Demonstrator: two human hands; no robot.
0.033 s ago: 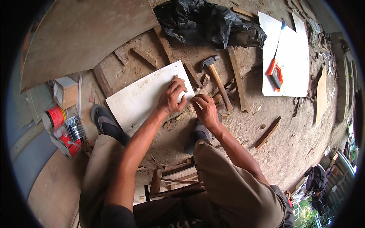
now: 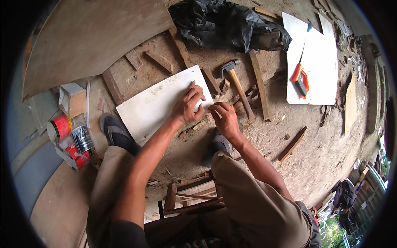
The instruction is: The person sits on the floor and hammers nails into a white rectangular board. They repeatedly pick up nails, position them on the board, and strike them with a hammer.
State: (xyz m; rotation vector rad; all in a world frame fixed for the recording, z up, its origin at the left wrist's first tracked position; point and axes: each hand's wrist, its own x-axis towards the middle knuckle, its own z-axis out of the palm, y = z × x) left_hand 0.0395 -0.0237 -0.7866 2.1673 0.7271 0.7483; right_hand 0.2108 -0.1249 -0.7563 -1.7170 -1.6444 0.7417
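A white rectangular board [image 2: 151, 101] lies tilted across the ground between my feet. My left hand [image 2: 189, 105] rests on its right part, fingers curled against the surface and thumb toward the right edge, holding the board. Just beyond that edge, my right hand [image 2: 225, 120] is closed in a pinch, its fingertips close to the board's side. Whatever those fingertips hold is too small or hidden to make out. Right of the board lies a claw hammer [image 2: 240, 89] with a wooden handle, beside a long wooden strip [image 2: 260, 87].
A handsaw with an orange handle [image 2: 301, 78] lies on another white board [image 2: 322, 66] at the right. Black plastic sheeting [image 2: 227, 25] is heaped at the back. A large brown panel [image 2: 91, 41] and paint cans [image 2: 82, 138] stand left. Wood scraps [image 2: 159, 62] litter the ground.
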